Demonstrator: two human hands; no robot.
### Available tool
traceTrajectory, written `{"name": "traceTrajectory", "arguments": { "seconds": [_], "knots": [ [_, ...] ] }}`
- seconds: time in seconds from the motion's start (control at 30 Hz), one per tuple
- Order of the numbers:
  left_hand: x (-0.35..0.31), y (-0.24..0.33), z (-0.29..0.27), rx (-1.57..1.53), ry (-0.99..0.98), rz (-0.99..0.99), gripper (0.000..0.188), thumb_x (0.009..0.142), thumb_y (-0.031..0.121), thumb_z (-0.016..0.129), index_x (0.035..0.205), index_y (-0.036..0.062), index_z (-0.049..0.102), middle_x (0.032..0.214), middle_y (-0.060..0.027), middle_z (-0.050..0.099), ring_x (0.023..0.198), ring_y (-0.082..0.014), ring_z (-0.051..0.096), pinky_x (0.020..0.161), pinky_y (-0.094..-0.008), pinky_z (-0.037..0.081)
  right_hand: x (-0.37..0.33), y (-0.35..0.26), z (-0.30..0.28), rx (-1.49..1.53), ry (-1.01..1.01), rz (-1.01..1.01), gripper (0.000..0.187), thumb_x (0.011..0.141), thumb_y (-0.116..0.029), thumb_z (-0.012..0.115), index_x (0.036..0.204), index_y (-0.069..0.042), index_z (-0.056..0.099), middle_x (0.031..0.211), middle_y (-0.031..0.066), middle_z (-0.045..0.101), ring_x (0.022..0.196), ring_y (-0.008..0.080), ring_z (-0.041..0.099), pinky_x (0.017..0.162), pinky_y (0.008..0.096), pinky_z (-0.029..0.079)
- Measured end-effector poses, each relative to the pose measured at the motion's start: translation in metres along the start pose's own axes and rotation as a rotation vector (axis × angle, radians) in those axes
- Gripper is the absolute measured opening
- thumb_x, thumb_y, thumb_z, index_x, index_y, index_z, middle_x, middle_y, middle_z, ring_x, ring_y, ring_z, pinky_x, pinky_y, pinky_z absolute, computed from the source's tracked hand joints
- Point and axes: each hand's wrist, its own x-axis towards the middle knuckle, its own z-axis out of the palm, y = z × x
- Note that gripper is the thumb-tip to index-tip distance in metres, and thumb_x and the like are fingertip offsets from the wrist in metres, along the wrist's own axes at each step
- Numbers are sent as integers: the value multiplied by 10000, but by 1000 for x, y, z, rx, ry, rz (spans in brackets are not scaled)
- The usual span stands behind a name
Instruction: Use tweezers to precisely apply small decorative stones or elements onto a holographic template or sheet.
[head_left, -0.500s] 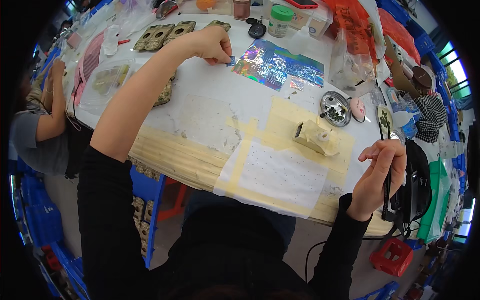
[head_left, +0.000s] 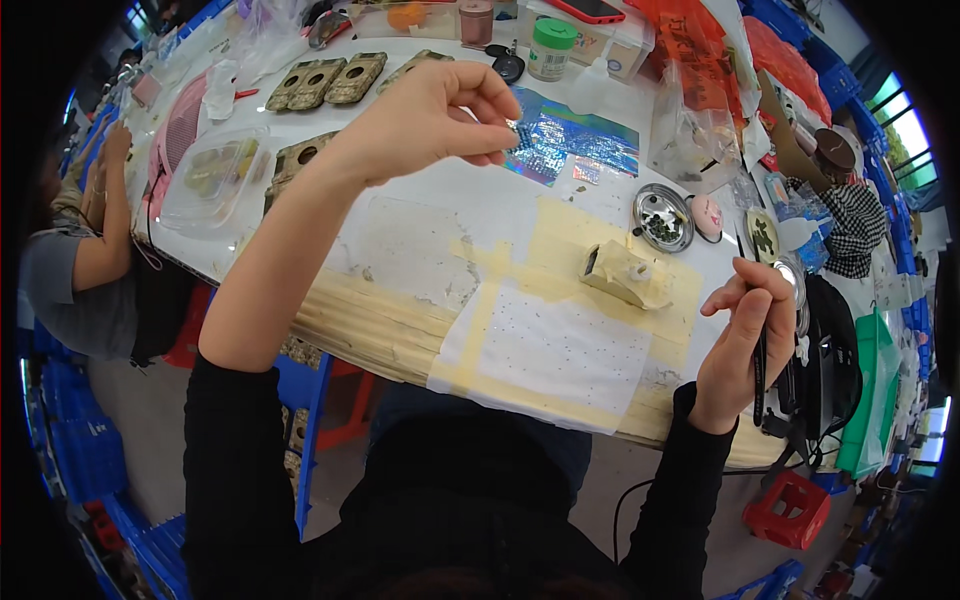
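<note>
Seated person [head_left: 75,270] at far left, beside the curved near edge of the surface [head_left: 400,330]. Moulded brown trays [head_left: 325,82] and clear plastic tub [head_left: 205,175] along the left rim. Left hand [head_left: 430,115] raised over the surface, thumb and fingers pinched together on a tiny piece, too small to identify, just left of and partly over the iridescent foil sheet [head_left: 575,145]. Bare, worn patch of surface below that hand. White dotted sheet [head_left: 555,350] taped at the near edge; small taped block [head_left: 622,275] and round metal dish [head_left: 663,217] beyond it. Right hand [head_left: 740,345] off the right edge, fingers closed around a thin dark tool [head_left: 760,375], well apart from the foil sheet.
</note>
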Motion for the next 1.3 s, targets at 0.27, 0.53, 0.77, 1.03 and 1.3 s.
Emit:
{"name": "traceTrajectory", "arguments": {
  "seconds": [0.27, 0.53, 0.77, 1.03, 1.3],
  "knots": [
    [-24, 30, 65, -455, -140, 46, 519, 787, -1, 696, 1270, -10, 506, 842, -7, 556, 739, -99, 655, 648, -205, 529, 18, -28, 32, -68, -251, -63, 127, 863, -9, 619, 969, 20, 555, 854, 111, 652, 776, 161, 646, 715, 268, 516],
    [-33, 19, 71, -677, -187, -11, 518, 812, 12, 681, 1288, 0, 475, 862, -51, 617, 742, -124, 670, 665, -229, 559, 19, -23, 49, 98, -310, 87, 172, 812, 56, 658, 836, -7, 500, 788, 38, 610, 682, 57, 546, 636, 201, 453],
    [-35, 15, 67, -725, -127, -85, 460, 867, 78, 626, 1293, 2, 468, 846, -75, 663, 753, -132, 672, 659, -234, 562, 18, -23, 50, 215, -278, 229, 143, 832, 62, 629, 840, 15, 494, 779, 63, 614, 723, 100, 628, 656, 217, 508],
    [-36, 12, 72, -717, -121, -31, 520, 845, 69, 654, 1315, 2, 440, 842, -52, 659, 743, -96, 633, 674, -226, 534, 15, -19, 51, 208, -293, 215, 151, 825, 69, 635, 845, 18, 494, 789, 55, 600, 729, 102, 636, 648, 215, 510],
    [-34, 5, 73, -675, -102, -9, 574, 822, 59, 684, 1327, -4, 418, 806, -31, 643, 710, -79, 613, 661, -213, 512, 13, -18, 50, 91, -312, 148, 165, 812, 45, 661, 884, 15, 517, 804, 57, 610, 726, 101, 629, 669, 214, 510]
  ]
}}
